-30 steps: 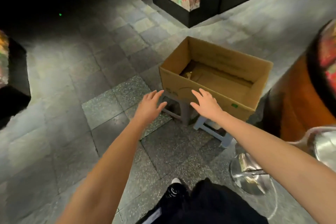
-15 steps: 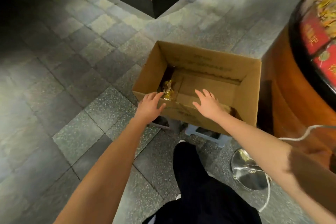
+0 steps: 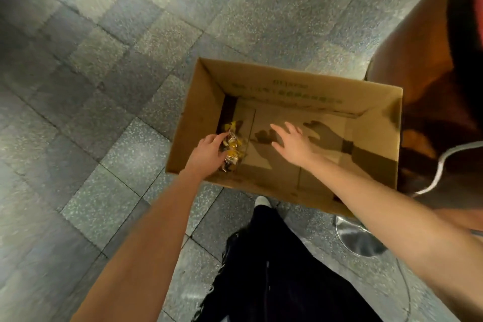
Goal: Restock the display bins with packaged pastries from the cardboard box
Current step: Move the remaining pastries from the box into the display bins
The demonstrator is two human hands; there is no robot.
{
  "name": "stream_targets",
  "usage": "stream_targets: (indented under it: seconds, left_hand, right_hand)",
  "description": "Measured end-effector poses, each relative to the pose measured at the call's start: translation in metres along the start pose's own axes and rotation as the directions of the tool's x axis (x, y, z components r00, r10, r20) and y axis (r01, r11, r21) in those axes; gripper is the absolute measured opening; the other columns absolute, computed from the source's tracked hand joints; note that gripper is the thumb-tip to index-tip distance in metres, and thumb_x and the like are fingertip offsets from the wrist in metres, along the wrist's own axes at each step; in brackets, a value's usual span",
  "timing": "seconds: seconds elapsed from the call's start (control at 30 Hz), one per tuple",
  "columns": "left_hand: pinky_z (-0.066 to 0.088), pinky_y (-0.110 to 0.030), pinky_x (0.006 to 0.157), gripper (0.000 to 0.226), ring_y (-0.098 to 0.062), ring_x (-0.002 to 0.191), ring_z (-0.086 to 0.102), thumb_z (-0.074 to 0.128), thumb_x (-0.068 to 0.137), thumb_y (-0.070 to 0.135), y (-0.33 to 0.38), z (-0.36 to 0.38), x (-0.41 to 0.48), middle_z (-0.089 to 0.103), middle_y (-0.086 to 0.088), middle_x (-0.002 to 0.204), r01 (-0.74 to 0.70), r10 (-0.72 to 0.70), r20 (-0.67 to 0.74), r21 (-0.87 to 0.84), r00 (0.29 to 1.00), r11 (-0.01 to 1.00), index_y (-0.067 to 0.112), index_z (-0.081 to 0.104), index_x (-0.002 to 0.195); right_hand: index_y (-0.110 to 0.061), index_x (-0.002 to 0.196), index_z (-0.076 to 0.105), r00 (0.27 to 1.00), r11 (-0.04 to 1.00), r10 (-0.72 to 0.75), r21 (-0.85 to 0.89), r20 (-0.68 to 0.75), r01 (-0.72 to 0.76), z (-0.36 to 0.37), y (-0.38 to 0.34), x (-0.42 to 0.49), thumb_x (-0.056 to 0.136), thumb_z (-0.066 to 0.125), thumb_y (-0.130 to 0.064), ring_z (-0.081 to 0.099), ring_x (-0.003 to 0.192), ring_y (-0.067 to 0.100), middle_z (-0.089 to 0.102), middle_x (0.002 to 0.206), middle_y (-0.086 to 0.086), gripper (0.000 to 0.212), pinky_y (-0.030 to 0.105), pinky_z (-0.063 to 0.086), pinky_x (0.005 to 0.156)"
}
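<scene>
Speckled grey stone tiles form the floor; a curved brown display stand rises at right. Between them sits the cardboard box, corrugated, rectangular, open-topped, nearly empty. Step in hand: retrieval of remaining stock. The right hand hovers over the bare box bottom, fingers spread, holding nothing. The left hand touches the packaged pastries, crinkled yellow-and-silver foil packets in the box's near-left corner; a closed grip cannot be confirmed. Next move likely requires gathering the slippery packets firmly before lifting.
</scene>
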State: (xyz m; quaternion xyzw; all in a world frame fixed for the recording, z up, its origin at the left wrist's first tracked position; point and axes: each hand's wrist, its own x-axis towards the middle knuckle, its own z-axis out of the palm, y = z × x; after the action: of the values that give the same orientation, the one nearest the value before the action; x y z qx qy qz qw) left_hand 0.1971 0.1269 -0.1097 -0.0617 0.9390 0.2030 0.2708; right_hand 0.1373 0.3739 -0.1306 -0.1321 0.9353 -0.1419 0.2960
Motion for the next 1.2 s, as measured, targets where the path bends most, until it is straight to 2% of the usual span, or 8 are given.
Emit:
stream_targets:
  seconds: [0.2, 0.43, 0.57, 0.7, 0.8, 0.93, 1.07, 1.2]
  left_hand:
    - [0.038, -0.049, 0.11, 0.059, -0.029, 0.137, 0.035, 0.053, 0.099, 0.03, -0.021, 0.024, 0.046, 0.035, -0.007, 0.151, 0.041, -0.038, 0.107, -0.02, 0.994, 0.999, 0.03, 0.026, 0.152]
    - [0.036, -0.052, 0.112, 0.067, -0.033, 0.137, 0.038, 0.061, 0.095, 0.029, -0.05, 0.064, 0.101, 0.037, -0.011, 0.15, 0.093, -0.079, 0.202, -0.061, 0.976, 0.994, 0.031, 0.026, 0.152]
    - [0.039, -0.046, 0.109, 0.066, -0.03, 0.132, 0.043, 0.064, 0.094, 0.027, -0.072, 0.086, 0.116, 0.038, -0.012, 0.149, 0.096, -0.07, 0.219, -0.112, 0.973, 0.989, 0.029, 0.029, 0.151]
    - [0.04, -0.038, 0.109, 0.063, -0.023, 0.132, 0.045, 0.062, 0.096, 0.026, -0.087, 0.101, 0.119, 0.038, -0.009, 0.15, 0.105, -0.073, 0.189, -0.168, 0.979, 0.98, 0.025, 0.031, 0.151]
    - [0.04, -0.039, 0.11, 0.064, -0.021, 0.131, 0.045, 0.064, 0.094, 0.025, -0.095, 0.108, 0.129, 0.042, -0.007, 0.147, 0.114, -0.074, 0.198, -0.197, 0.977, 0.974, 0.025, 0.033, 0.149]
    - [0.043, -0.044, 0.108, 0.063, -0.021, 0.128, 0.048, 0.065, 0.092, 0.018, -0.103, 0.117, 0.142, 0.049, -0.006, 0.141, 0.143, -0.098, 0.21, -0.211, 0.973, 0.967, 0.028, 0.034, 0.146]
    - [0.046, -0.042, 0.106, 0.063, -0.019, 0.123, 0.051, 0.065, 0.093, 0.018, -0.107, 0.124, 0.147, 0.051, -0.006, 0.138, 0.159, -0.108, 0.232, -0.218, 0.967, 0.963, 0.029, 0.032, 0.145]
    - [0.044, -0.047, 0.107, 0.067, -0.02, 0.128, 0.05, 0.066, 0.092, 0.017, -0.111, 0.127, 0.152, 0.051, -0.005, 0.14, 0.185, -0.125, 0.262, -0.219, 0.957, 0.958, 0.032, 0.03, 0.146]
  right_hand:
    - [-0.033, 0.153, 0.022, 0.999, 0.999, -0.035, -0.036, 0.04, 0.036, 0.02, -0.001, 0.063, 0.101, 0.045, -0.04, 0.025, 0.144, 0.038, 0.019, 0.16, 0.013, 0.058, 0.049, 0.028, 0.115]
    - [-0.043, 0.152, 0.019, 0.986, 0.993, -0.095, 0.085, 0.14, 0.083, 0.067, 0.0, 0.139, 0.101, 0.044, -0.04, 0.018, 0.146, 0.041, 0.012, 0.162, 0.013, 0.057, 0.056, 0.022, 0.115]
    - [-0.045, 0.151, 0.02, 0.984, 0.974, -0.099, 0.217, 0.147, 0.065, 0.099, 0.001, 0.174, 0.102, 0.043, -0.04, 0.016, 0.147, 0.041, 0.015, 0.16, 0.018, 0.054, 0.057, 0.021, 0.115]
    - [-0.045, 0.151, 0.02, 0.959, 0.94, -0.207, 0.312, 0.192, 0.14, 0.134, -0.007, 0.203, 0.102, 0.044, -0.038, 0.012, 0.148, 0.036, 0.022, 0.16, 0.015, 0.055, 0.058, 0.02, 0.118]
    - [-0.048, 0.15, 0.019, 0.936, 0.924, -0.263, 0.341, 0.236, 0.174, 0.155, -0.018, 0.221, 0.103, 0.044, -0.035, 0.016, 0.148, 0.033, 0.023, 0.16, 0.012, 0.055, 0.053, 0.022, 0.118]
    - [-0.046, 0.148, 0.027, 0.936, 0.901, -0.268, 0.402, 0.226, 0.161, 0.17, -0.032, 0.242, 0.099, 0.053, -0.032, 0.026, 0.145, 0.028, 0.031, 0.156, 0.007, 0.058, 0.047, 0.032, 0.113]
    - [-0.031, 0.141, 0.044, 0.963, 0.891, -0.236, 0.425, 0.129, 0.162, 0.181, -0.042, 0.248, 0.092, 0.06, -0.014, 0.049, 0.125, 0.024, 0.044, 0.142, 0.006, 0.053, 0.034, 0.045, 0.098]
    - [-0.021, 0.138, 0.049, 0.979, 0.857, -0.204, 0.482, -0.012, 0.184, 0.181, -0.027, 0.235, 0.09, 0.064, -0.007, 0.051, 0.126, 0.022, 0.048, 0.14, 0.005, 0.052, 0.037, 0.047, 0.103]
